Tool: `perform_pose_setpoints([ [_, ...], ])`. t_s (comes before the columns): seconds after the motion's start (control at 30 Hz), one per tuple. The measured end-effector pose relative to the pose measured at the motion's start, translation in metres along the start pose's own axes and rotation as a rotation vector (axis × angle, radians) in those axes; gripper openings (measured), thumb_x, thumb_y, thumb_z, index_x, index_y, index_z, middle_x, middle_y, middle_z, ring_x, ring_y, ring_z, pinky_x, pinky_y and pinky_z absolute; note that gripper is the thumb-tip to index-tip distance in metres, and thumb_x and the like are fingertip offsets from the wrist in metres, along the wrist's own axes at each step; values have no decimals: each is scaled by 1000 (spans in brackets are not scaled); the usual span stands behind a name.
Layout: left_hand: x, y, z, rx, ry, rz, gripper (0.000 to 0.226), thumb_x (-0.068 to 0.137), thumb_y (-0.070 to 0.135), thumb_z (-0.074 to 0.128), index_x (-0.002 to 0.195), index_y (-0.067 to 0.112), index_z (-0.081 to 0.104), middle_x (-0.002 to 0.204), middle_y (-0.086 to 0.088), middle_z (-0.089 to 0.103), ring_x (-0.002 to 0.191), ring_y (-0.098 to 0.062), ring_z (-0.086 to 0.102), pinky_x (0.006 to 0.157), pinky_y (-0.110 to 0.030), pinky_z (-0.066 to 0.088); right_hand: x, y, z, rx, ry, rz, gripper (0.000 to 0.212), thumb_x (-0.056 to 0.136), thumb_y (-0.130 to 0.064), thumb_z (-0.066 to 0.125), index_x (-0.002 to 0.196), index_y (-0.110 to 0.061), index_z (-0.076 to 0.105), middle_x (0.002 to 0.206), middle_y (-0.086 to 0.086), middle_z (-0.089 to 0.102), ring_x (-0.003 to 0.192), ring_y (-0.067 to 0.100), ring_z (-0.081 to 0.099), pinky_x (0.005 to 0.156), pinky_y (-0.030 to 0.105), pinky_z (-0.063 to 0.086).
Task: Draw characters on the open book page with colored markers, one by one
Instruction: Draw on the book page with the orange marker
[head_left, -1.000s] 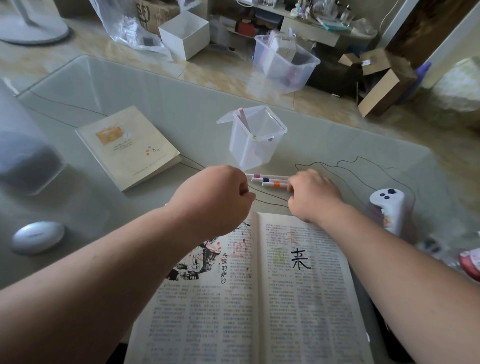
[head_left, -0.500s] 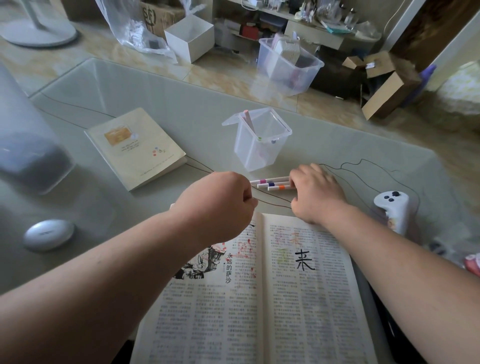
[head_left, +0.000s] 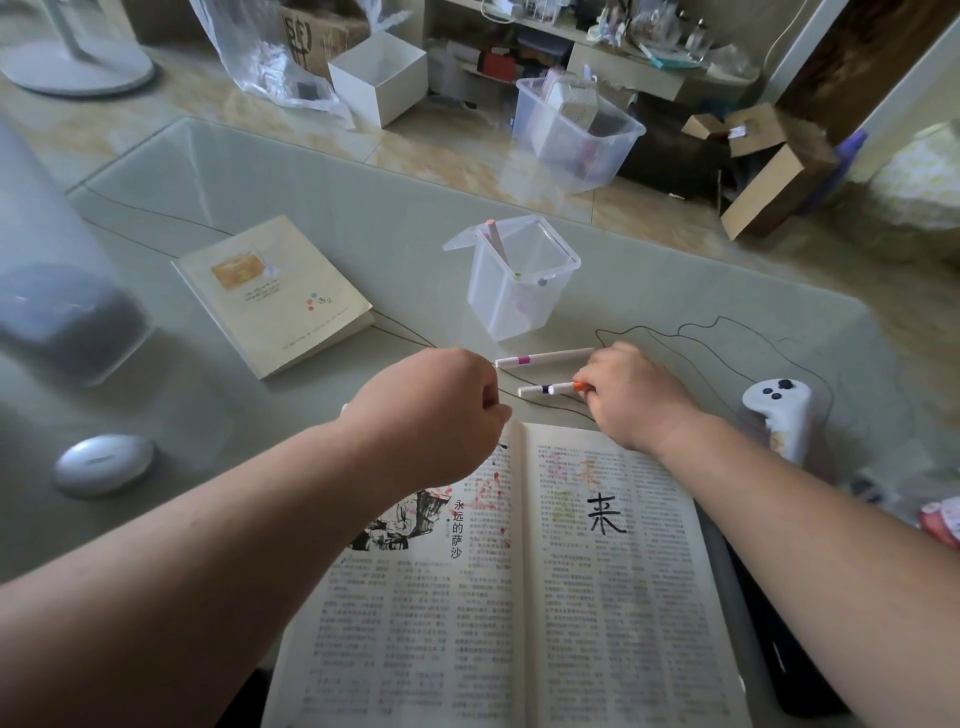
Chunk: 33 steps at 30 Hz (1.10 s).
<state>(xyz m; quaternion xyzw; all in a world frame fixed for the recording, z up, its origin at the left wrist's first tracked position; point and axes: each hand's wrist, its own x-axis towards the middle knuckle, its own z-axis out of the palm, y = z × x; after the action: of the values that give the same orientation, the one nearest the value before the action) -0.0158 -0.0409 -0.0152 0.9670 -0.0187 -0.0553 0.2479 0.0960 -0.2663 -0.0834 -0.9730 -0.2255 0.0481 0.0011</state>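
The left hand (head_left: 431, 415) is clenched into a fist above the upper edge of the open printed book (head_left: 623, 597); whether anything sits inside the fist is hidden. The right hand (head_left: 634, 400), just across from it, curls its fingertips around an orange-banded marker (head_left: 578, 385), most of which is covered by the fingers.

Between the two hands lie two more pens on the pale glass desk (head_left: 311, 208). A white marker with a pink band (head_left: 540, 357) runs from the left hand's knuckles to the far side of the right hand. A white marker with a dark-blue band (head_left: 543, 389) lies nearer, its end meeting the right hand's fingertips.

Below the right wrist, the book's right page carries a bold black drawn character (head_left: 605, 514), with fainter coloured marks above and beside it.

Beyond both hands stands a clear plastic tub with a hinged lid (head_left: 511, 296), open, with a pink-tipped pen (head_left: 493, 240) leaning inside. Far left of the left hand lies a closed cream paperback (head_left: 275, 291), and nearer, a white oval case (head_left: 104, 464). To the right of the right hand stands a white game controller (head_left: 779, 415).
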Motion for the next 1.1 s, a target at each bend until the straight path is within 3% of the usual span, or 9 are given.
perform_pose_setpoints([
  [0.17, -5, 1, 1, 1, 1, 33, 23, 91, 48, 56, 85, 26, 61, 84, 9, 64, 77, -16, 59, 70, -32, 53, -41, -22, -29, 23, 137, -29, 26, 100, -37, 48, 115, -29, 68, 89, 1, 75, 92, 33, 59, 80, 41, 45],
  [0.3, -16, 13, 4, -88, -137, 275, 44, 90, 58, 55, 127, 34, 51, 112, 18, 55, 90, -2, 52, 84, -27, 48, -112, -59, -68, 227, -98, -8, 48, 95, -70, 26, 122, -43, 55, 89, -4, 73, 86, 26, 68, 73, 40, 54],
  [0.37, -26, 22, 9, -67, -330, 341, 30, 94, 52, 53, 118, 36, 59, 102, 18, 64, 84, -3, 59, 77, -25, 51, -145, -69, -77, 383, -190, 14, 33, 97, -63, 35, 107, -39, 57, 74, -12, 66, 70, 11, 61, 65, 36, 51],
  [0.43, -32, 28, 15, -90, -474, 319, 19, 95, 47, 54, 98, 34, 67, 82, 12, 69, 71, -7, 65, 66, -27, 54, -169, -64, -77, 663, -232, 106, 6, 95, -39, 57, 101, -40, 57, 64, -9, 59, 57, 8, 51, 57, 28, 43],
  [0.53, -43, 33, 22, -174, -544, 294, 27, 93, 49, 58, 76, 31, 67, 66, 13, 68, 59, -4, 64, 64, -29, 57, -192, -48, -74, 1289, -227, 241, 23, 78, -12, 72, 96, -25, 66, 63, 8, 61, 48, 17, 45, 46, 26, 37],
  [0.67, -62, 35, 31, -239, -528, 261, 35, 92, 53, 56, 73, 26, 66, 67, 7, 69, 57, -12, 64, 62, -33, 56, -203, -56, -53, 1939, -132, 261, 37, 65, -17, 88, 96, -1, 74, 69, 22, 63, 49, 20, 53, 46, 27, 44],
  [0.83, -84, 36, 40, -242, -540, 228, 35, 95, 52, 51, 76, 24, 63, 62, 8, 66, 49, -4, 56, 56, -31, 52, -199, -76, -28, 1643, -69, 265, 23, 88, -32, 66, 78, -13, 74, 62, 10, 63, 52, 22, 51, 46, 26, 44],
  [0.97, -77, 39, 31, -263, -466, 208, 38, 95, 50, 50, 72, 22, 60, 60, 7, 67, 47, -8, 58, 57, -32, 53, -190, -80, -27, 1780, 74, 260, 23, 91, -22, 61, 76, -8, 72, 58, 11, 56, 45, 18, 46, 40, 24, 38],
  [1.1, -75, 18, 35, -50, -523, 223, 41, 94, 54, 50, 70, 22, 61, 63, 11, 68, 55, -3, 62, 65, -27, 53, -162, -20, -32, 2009, 540, 607, 34, 98, -17, 53, 65, -13, 56, 48, -1, 38, 37, 9, 29, 33, 19, 20],
])
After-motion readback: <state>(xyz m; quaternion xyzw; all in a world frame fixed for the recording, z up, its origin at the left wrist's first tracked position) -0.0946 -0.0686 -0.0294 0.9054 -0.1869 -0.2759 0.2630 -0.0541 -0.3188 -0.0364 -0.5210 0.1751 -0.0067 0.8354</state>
